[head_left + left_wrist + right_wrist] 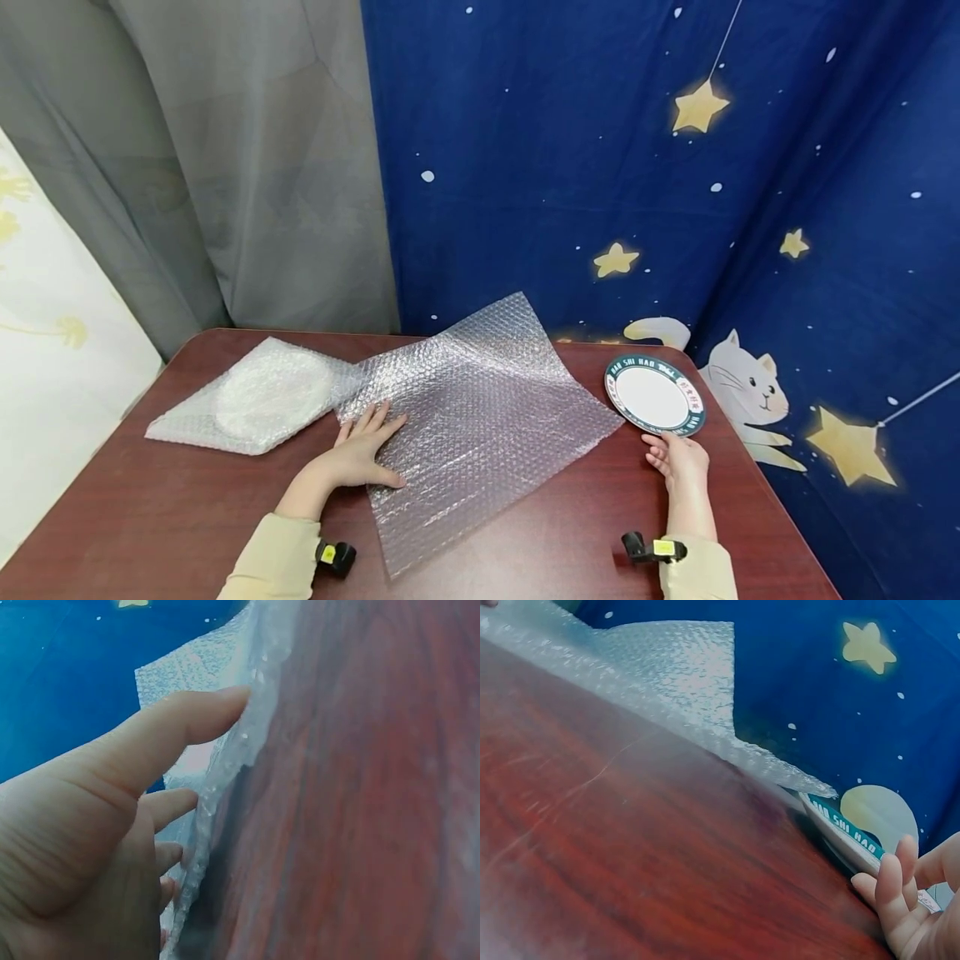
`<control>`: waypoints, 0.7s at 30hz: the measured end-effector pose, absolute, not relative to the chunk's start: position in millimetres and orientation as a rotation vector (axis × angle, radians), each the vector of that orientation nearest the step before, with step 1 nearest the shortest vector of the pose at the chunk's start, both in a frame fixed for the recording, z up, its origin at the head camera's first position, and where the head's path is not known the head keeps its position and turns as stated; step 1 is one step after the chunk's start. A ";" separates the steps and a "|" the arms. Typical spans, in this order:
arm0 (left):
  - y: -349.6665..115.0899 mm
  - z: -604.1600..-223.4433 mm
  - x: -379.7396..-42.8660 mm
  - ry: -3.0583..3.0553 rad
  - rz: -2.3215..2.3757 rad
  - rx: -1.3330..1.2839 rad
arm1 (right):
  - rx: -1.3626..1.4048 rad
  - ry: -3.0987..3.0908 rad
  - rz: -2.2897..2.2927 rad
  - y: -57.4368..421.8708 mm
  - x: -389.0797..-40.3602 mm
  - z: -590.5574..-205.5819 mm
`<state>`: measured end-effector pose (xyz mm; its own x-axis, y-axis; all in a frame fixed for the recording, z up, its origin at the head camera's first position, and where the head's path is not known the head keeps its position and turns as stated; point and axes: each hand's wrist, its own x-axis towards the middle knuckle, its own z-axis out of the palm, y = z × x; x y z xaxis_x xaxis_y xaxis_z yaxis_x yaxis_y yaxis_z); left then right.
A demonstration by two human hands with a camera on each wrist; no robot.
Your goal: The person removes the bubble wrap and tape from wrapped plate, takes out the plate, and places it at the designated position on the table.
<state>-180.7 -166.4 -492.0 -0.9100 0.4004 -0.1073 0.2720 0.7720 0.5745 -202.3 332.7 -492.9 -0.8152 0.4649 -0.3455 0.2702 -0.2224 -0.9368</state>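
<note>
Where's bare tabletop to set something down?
Free: table between the bubble-wrap sheet and right sleeve; also near left, between the wrapped bundle and left sleeve. Crowded: middle, the sheet with the left hand on it; far right, the plate at the right hand.

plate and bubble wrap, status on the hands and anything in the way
Left hand spread on left edge of bubble wrap. Right hand touching near rim of plate, grip unclear. Nothing seen between plate and bubble wrap.
</note>
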 end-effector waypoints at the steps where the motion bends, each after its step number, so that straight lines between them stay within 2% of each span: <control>1: -166.5 -491.8 -180.8 2.748 0.840 0.529 | -0.892 -1.889 2.175 332.7 -201.7 -492.9; 21: -173.0 -488.7 -181.0 2.841 0.867 0.666 | -0.756 -2.082 2.178 325.4 -186.4 -492.5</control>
